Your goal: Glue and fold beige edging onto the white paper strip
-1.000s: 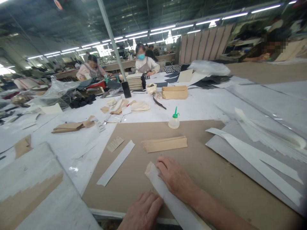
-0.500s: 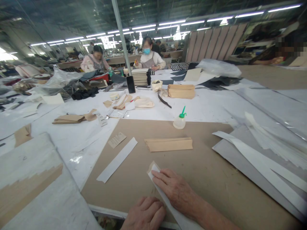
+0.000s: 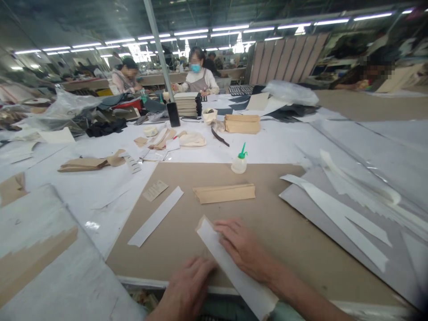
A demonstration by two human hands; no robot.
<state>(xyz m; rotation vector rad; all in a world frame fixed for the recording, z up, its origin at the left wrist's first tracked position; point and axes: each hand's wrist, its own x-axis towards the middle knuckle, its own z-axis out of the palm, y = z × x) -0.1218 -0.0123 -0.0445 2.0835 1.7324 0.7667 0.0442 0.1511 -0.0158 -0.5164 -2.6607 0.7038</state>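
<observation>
The white strip (image 3: 230, 267) slants away leftward under the right hand (image 3: 245, 252), fingers together. Left hand (image 3: 190, 285) (blurred, can't tell its fingers) is just beside.

Right hand (image 3: 245, 250) lies on a white strip (image 3: 230, 275) near the left hand (image 3: 189, 283)

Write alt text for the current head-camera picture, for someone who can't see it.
A person's right hand lies on a long white strip overhanging a brown board, the blurred left hand close by. Beyond are tan strips and a green-spouted bottle.
</observation>
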